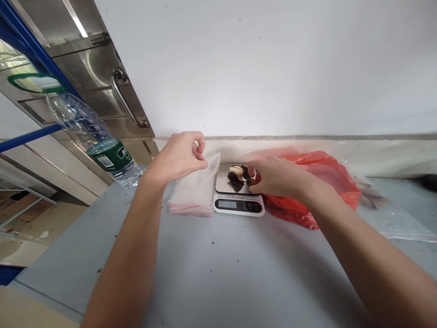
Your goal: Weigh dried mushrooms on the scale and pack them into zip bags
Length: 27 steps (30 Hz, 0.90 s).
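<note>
Pinching a clear bag [212, 168] in your left hand [184, 156], you grasp dark pieces [236, 183], not yet bagged, on the scale [221, 186] with your right hand [278, 175].

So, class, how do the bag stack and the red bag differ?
The bag stack is whitish, the red bag bright red. The bag stack lies flat, the red bag crumpled. The bag stack sits left of the scale, the red bag right. Both lie on the table.

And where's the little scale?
In the head view, the scale sits near the middle, between the stacked clear bags on its left and the red bag on its right.
</note>
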Motion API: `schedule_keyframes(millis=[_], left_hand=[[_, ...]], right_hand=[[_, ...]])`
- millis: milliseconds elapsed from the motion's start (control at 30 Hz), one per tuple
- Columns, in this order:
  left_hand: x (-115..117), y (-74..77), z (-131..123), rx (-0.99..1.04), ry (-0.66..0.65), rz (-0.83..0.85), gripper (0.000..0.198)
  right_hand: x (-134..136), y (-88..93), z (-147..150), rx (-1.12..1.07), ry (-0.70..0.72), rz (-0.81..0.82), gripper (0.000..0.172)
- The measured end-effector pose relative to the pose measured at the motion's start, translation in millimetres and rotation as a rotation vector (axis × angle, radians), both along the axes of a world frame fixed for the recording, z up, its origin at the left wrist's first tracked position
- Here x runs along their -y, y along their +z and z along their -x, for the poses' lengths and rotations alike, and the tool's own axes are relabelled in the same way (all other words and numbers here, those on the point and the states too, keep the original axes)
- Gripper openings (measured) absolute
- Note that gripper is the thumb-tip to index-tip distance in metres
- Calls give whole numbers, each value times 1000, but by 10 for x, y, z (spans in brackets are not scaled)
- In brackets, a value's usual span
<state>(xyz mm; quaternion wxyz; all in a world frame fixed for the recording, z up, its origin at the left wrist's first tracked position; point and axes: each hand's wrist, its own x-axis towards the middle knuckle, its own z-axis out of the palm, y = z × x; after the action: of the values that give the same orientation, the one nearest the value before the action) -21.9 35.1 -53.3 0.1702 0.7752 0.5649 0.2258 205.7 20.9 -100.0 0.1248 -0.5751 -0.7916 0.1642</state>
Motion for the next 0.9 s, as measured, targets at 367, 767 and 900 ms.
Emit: schedule_keyframes(millis=[367, 767, 900], left_hand=[[4, 6, 3, -5, 1, 51, 23], [11, 18, 4, -2, -16, 79, 23], [25, 31, -4, -5, -11, 76, 24]], right_hand=[[-5, 171, -35, -81, -228, 79, 14], [-25, 141, -56, -122, -192, 43, 14], [-18, 154, -46, -100, -197, 50, 14]])
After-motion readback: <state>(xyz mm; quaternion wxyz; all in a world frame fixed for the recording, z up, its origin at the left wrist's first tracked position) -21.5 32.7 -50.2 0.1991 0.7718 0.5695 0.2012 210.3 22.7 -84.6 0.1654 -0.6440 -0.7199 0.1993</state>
